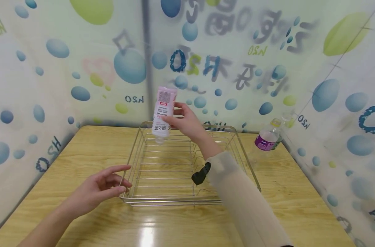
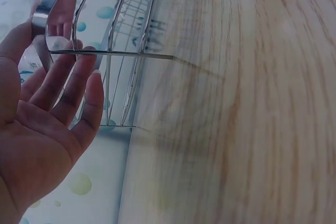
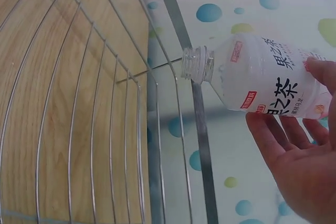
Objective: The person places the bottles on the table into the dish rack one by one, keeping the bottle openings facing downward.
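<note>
A clear plastic drink bottle (image 1: 163,113) with a pale pink printed label is in my right hand (image 1: 187,123). My thumb and fingers grip its label, and the capless neck points down over the back of a metal wire rack (image 1: 166,178). From the right wrist, the bare threaded bottle mouth lies close to the rack's rim. At the rack's front left corner is my left hand (image 1: 98,188). Its thumb lies against the rim and the curved fingertips reach around the wire, seen closer in the left wrist view.
On the wooden table (image 1: 91,147), a bottle with a purple label (image 1: 266,140) and yellow cap stands at the back right, another clear bottle partly behind it. Patterned curtains (image 1: 181,61) hang at the back and both sides. A black strap (image 1: 201,174) circles my right wrist.
</note>
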The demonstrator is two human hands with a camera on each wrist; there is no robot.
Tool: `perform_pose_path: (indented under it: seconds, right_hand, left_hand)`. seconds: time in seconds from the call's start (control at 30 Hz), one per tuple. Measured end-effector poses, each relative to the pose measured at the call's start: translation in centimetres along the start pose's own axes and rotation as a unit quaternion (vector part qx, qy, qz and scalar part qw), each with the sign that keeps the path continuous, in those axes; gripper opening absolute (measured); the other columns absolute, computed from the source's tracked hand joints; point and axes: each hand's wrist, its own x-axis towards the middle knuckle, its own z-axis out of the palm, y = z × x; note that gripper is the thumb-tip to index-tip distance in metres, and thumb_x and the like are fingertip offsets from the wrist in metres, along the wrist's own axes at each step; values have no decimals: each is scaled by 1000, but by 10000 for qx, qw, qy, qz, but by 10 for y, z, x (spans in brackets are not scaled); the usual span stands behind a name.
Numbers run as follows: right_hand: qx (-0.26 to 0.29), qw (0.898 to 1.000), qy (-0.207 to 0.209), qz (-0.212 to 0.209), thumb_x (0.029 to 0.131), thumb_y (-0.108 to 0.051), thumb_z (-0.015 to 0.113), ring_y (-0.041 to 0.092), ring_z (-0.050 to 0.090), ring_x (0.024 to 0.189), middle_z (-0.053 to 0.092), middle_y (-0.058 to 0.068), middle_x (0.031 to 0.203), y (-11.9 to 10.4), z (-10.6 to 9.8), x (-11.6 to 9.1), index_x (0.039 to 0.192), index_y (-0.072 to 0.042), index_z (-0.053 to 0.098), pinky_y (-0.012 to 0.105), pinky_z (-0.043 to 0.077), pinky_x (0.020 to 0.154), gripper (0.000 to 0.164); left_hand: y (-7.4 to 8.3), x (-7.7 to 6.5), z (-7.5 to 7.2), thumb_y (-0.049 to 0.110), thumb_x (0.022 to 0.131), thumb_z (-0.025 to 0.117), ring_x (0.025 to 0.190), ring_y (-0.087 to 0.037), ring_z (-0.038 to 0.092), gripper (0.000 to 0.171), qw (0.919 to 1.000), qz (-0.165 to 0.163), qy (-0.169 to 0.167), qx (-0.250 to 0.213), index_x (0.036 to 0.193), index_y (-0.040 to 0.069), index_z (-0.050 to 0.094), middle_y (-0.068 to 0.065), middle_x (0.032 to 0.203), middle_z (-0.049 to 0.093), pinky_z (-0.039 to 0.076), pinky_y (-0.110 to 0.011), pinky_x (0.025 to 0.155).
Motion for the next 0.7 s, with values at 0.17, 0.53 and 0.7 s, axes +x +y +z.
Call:
perform_pose_path:
  seconds: [0.17, 0.53, 0.7]
  right_hand:
    - [67, 9999, 71, 121, 102, -25, 81, 28, 64, 130, 61, 9, 146, 8, 7, 7, 163, -15, 43, 50, 60, 110, 72]
    - [205, 9992, 146, 313, 103, -24, 80, 30, 63, 131, 58, 13, 151, 22, 27, 21, 165, -15, 42, 56, 55, 116, 73]
    - [167, 9991, 79, 384, 102, -23, 81, 31, 61, 135, 58, 14, 152, 33, 36, 27, 166, -14, 40, 58, 54, 117, 76]
  left_hand:
    - [2, 1, 0, 2, 109, 65, 109, -15, 79, 58, 9999, -82, -74, -112, 163, 11, 48, -11, 120, 81, 66, -30, 87]
    - [4, 1, -1, 4, 109, 66, 109, -14, 78, 59, 9998, -166, -125, -54, 164, 3, 43, -12, 121, 81, 65, -28, 89]
    - [4, 0, -3, 3, 109, 65, 110, -14, 78, 59, 9997, -152, -169, -85, 164, 2, 42, -12, 121, 81, 65, -27, 90]
